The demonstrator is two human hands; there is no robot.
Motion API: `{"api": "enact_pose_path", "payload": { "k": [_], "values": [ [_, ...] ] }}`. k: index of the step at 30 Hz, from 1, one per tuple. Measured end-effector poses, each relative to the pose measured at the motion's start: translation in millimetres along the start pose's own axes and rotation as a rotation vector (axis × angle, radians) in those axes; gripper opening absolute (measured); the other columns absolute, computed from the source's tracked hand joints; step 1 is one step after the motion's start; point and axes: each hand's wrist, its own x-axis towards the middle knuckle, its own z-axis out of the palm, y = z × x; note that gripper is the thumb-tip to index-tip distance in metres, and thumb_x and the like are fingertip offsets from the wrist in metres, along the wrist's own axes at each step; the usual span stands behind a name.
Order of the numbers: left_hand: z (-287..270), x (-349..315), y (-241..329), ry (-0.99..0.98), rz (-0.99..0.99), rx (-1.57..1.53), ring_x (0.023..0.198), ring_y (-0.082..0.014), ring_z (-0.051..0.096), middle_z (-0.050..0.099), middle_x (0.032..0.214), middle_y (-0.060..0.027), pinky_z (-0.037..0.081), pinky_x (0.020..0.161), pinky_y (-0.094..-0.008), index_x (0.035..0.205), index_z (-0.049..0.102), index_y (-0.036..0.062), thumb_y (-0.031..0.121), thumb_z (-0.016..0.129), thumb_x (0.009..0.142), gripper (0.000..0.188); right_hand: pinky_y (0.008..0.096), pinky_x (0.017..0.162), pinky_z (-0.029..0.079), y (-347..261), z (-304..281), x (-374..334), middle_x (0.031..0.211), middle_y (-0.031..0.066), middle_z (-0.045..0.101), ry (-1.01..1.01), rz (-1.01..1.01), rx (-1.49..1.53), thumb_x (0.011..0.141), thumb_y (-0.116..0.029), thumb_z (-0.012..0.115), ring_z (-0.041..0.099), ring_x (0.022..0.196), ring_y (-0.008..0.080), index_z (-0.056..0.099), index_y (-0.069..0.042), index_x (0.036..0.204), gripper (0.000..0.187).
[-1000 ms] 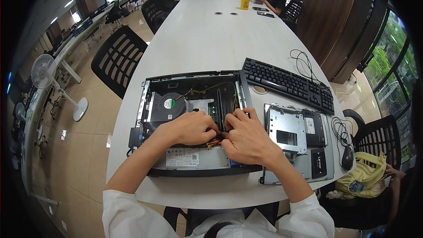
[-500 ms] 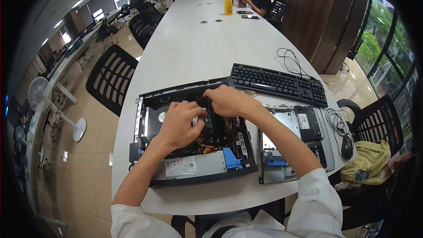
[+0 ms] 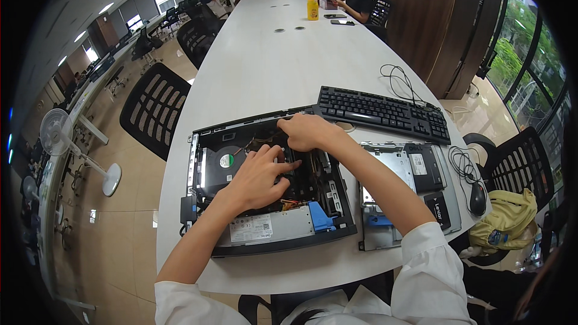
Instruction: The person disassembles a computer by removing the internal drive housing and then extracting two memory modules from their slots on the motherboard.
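Observation:
An opened black desktop computer case [image 3: 271, 251] lies flat on the table in front of me. A round black fan [image 3: 220, 168] sits inside at its left, and a silver power supply [image 3: 259, 229] with a blue latch [image 3: 321, 216] runs along the near side. My left hand [image 3: 260, 174] is over the middle of the case, fingers spread and reaching down among the parts. My right hand [image 3: 304, 132] bends in at the far side, thumb and fingers closed; whatever they hold is hidden. Coloured wires [image 3: 294, 205] show beside the power supply.
Right of the case lies a metal panel [image 3: 385, 165] with drives on it. A black keyboard [image 3: 382, 114] is behind, a mouse [image 3: 477, 198] at the table's right edge. Farther off stand a yellow bottle [image 3: 312, 9] and two phones; a person sits there. A yellow bag [image 3: 506, 219] rests on a chair.
My left hand has moved slightly right and its fingers have spread out, baring more of the fan. The right hand stays at the far side. A person in the background has shifted left.

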Motion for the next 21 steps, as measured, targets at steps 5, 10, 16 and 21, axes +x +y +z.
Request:
{"api": "enact_pose_path", "payload": {
  "k": [5, 10, 16, 21],
  "values": [
    [0, 0, -1, -0.015, 0.018, 0.004, 0.109, -0.0279, 0.05, 0.056, 0.113, -0.0134, 0.042, 0.099, -0.0404, 0.134, 0.07, 0.0134, 0.019, 0.056, 0.087, 0.049, 0.0493, 0.085, 0.057, 13, 16, 8, 0.108, 0.0239, 0.072, 0.097, -0.051, -0.023, 0.084, -0.013, 0.057, 0.07, 0.103, 0.0398, 0.065, -0.001, 0.119, 0.038],
    [-1, 1, 0, 0.015, 0.032, 0.008, 0.107, -0.0271, 0.052, 0.058, 0.11, -0.0116, 0.043, 0.096, -0.0408, 0.125, 0.073, 0.0068, 0.018, 0.059, 0.088, 0.042, 0.0455, 0.077, 0.058, 12, 23, 9, 0.096, 0.0183, 0.074, 0.142, -0.084, -0.083, 0.082, -0.013, 0.06, 0.073, 0.094, 0.0347, 0.069, -0.005, 0.113, 0.034],
    [4, 1, -6, 0.175, 0.041, -0.032, 0.098, -0.0254, 0.057, 0.062, 0.1, -0.0081, 0.046, 0.086, -0.0403, 0.106, 0.078, 0.0043, 0.022, 0.064, 0.087, 0.03, 0.0469, 0.078, 0.058, 12, 28, 7, 0.093, 0.0185, 0.074, 0.177, -0.144, -0.111, 0.081, -0.013, 0.06, 0.073, 0.091, 0.0356, 0.071, -0.004, 0.103, 0.026],
    [8, 6, -9, 0.163, -0.039, -0.118, 0.096, -0.0295, 0.061, 0.067, 0.097, -0.0103, 0.046, 0.084, -0.0422, 0.096, 0.08, 0.0032, 0.024, 0.068, 0.086, 0.026, 0.048, 0.078, 0.057, 17, 28, 2, 0.091, 0.0197, 0.073, 0.492, -0.187, 0.1, 0.079, -0.009, 0.061, 0.071, 0.088, 0.0382, 0.073, -0.001, 0.095, 0.022]
  ]
}}
